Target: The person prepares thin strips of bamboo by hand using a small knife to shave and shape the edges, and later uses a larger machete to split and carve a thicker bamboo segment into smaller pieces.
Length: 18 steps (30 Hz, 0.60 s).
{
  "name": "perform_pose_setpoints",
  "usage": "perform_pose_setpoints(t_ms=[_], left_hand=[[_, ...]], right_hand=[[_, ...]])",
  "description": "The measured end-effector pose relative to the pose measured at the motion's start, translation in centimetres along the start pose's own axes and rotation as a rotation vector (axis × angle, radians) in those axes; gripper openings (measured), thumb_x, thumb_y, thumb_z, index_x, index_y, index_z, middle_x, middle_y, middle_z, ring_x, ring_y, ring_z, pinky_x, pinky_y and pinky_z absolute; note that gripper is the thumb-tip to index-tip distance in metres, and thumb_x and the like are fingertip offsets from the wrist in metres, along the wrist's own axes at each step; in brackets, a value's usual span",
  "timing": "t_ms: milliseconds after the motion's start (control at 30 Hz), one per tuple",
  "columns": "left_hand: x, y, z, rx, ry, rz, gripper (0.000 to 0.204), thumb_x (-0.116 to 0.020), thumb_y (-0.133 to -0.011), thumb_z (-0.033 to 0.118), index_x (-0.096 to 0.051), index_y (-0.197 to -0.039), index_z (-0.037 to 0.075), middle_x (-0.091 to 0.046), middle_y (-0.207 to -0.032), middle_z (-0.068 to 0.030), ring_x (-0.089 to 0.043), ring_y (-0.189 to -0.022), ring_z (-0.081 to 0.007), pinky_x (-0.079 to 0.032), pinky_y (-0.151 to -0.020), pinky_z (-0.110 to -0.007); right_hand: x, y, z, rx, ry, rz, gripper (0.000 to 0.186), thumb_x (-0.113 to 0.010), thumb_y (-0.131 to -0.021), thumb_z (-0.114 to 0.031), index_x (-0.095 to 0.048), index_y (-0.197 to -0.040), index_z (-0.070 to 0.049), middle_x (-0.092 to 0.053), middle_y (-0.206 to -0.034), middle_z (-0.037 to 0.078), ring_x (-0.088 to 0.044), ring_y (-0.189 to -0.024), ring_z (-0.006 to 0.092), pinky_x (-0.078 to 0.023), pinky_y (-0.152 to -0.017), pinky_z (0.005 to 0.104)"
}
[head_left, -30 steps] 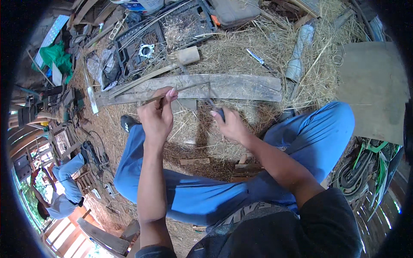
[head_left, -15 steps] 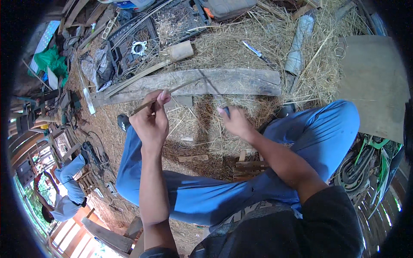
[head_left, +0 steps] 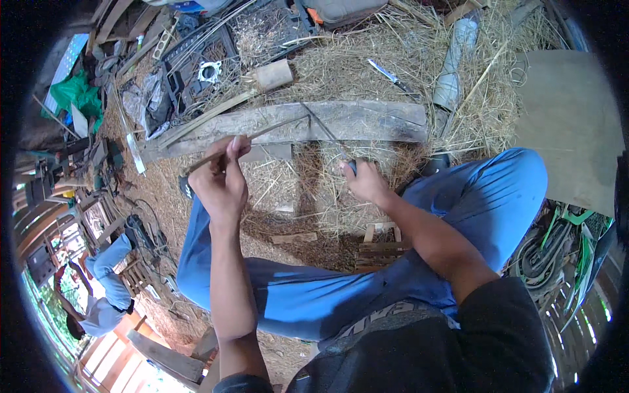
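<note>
My left hand (head_left: pixel 219 180) is closed around a thin wooden strip (head_left: pixel 278 125), thumb on top, with the strip's far end pointing up and right. In my closed right hand (head_left: pixel 368 183) is the dark blue handle of a long thin dark tool (head_left: pixel 321 124); whether it is a knife or a file I cannot tell. The tool slants up and left and crosses the strip's tip. Both meet over a long grey plank (head_left: pixel 367 121) lying across the ground in front of me. Fingers hide the tool's handle in part.
A knife (head_left: pixel 391 76) lies on the straw beyond the plank. Nearby are a cut bamboo piece (head_left: pixel 274 75), a grey tube (head_left: pixel 455 65) and a black plastic crate (head_left: pixel 196 59). A flat board (head_left: pixel 563 124) lies at right. Another person (head_left: pixel 105 281) sits far left.
My left hand has shifted slightly left with the wooden strip. My right hand has moved a little right and up, and the tool still crosses the strip near its tip.
</note>
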<state>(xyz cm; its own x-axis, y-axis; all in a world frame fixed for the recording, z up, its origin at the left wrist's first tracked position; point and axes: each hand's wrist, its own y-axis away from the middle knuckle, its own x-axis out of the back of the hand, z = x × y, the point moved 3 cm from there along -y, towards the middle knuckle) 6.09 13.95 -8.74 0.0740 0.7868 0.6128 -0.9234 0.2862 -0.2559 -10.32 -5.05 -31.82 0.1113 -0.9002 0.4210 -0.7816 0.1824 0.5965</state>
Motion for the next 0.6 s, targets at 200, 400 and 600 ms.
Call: perform_pose_setpoints(t_ms=[200,400,600], left_hand=[[0.5,0.3,0.2,0.050,-0.094,0.134,0.011,-0.065,-0.095,0.002,-0.073,-0.092,-0.006,-0.075,-0.078,-0.0127,-0.071,-0.072,-0.0127,-0.055,-0.069,-0.026],[0.3,0.8,-0.9,0.052,-0.055,0.195,0.019,-0.065,-0.099,0.007,-0.071,-0.102,-0.011,-0.074,-0.086,-0.0121,-0.072,-0.079,-0.0161,-0.060,-0.076,-0.030],[0.9,0.9,-1.4,0.038,-0.080,0.235,0.013,-0.065,-0.096,0.001,-0.070,-0.101,-0.010,-0.075,-0.083,-0.0141,-0.074,-0.076,-0.0168,-0.061,-0.071,-0.029]], right_hand=[[0.7,0.9,-2.4,0.138,-0.006,0.069,0.051,-0.054,-0.101,-0.043,-0.065,-0.094,0.007,-0.066,-0.077,0.032,-0.067,-0.078,0.0503,-0.052,-0.070,0.0560],[-0.3,-0.1,-4.4,0.088,-0.040,0.005,0.057,-0.054,-0.101,-0.048,-0.064,-0.098,0.008,-0.065,-0.069,0.026,-0.069,-0.068,0.0433,-0.054,-0.067,0.0530],[1.4,3.4,-11.8,0.328,-0.177,-0.103,0.049,-0.057,-0.101,-0.042,-0.058,-0.091,0.006,-0.063,-0.061,0.021,-0.066,-0.056,0.0407,-0.052,-0.057,0.0505]])
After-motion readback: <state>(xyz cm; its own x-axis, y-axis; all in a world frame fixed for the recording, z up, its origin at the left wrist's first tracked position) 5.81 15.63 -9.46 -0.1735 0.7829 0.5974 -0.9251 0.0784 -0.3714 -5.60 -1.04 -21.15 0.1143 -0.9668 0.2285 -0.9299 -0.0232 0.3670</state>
